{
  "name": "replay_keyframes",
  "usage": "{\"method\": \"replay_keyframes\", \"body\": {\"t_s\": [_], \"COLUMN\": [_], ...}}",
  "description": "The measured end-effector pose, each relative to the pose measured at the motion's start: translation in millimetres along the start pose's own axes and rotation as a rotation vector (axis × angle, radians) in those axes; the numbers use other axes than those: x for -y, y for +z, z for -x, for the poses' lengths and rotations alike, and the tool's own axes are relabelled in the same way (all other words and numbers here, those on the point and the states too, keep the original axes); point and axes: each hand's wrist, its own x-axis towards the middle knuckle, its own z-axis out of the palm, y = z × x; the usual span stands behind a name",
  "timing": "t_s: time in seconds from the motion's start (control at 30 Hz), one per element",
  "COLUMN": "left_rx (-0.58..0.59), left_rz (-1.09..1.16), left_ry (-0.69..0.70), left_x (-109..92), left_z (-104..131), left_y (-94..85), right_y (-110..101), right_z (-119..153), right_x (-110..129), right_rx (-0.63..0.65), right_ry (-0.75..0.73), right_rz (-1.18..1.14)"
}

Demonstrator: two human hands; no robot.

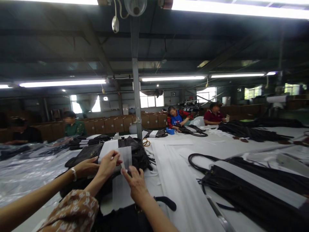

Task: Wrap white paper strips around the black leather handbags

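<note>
Left hand point(109, 164): fingers pinched on upper edge of white paper sheet point(125, 158). Right hand point(136, 183): fingers together, flat on sheet's lower part. Sheet lies on black bag point(137, 154), 12 o'clock of hands.

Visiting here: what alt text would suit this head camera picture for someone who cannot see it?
At a long white table, the left hand and right hand hold a white paper sheet over a pile of black bags. A co-worker's hand rests beside them; other people sit behind.
</note>
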Motion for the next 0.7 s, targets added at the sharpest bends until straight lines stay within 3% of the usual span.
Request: {"method": "replay_keyframes", "body": {"t_s": [0.1, 0.2, 0.27, 0.4, 0.53, 0.6, 0.7], "left_rx": [0.034, 0.019, 0.05, 0.322, 0.465, 0.501, 0.574], "left_rz": [0.015, -0.094, -0.24, -0.496, -0.725, -0.823, -0.885], "left_ry": [0.018, 0.109, 0.21, 0.233, 0.079, 0.032, 0.013], "left_x": [6.1, 21.8, 43.6, 112.2, 179.6, 202.5, 219.8], "left_z": [4.3, 26.1, 51.4, 113.7, 166.0, 179.9, 184.7], "left_y": [-7.4, -7.9, -2.3, 16.7, 31.3, 34.9, 36.0], "right_y": [0.6, 1.1, -4.1, -40.2, -97.8, -122.9, -145.2], "right_z": [14.2, 32.8, 46.1, 85.6, 161.6, 216.8, 312.4], "right_x": [-7.9, -14.5, -13.7, 5.6, 27.0, 35.2, 55.7], "right_rx": [0.022, 0.069, 0.117, 0.17, 0.084, 0.055, 0.126], "right_ry": [0.145, 0.225, 0.272, 0.314, 0.346, 0.504, 0.845], "right_rz": [0.072, 0.063, 0.022, -0.167, -0.481, -0.558, -0.602]}}
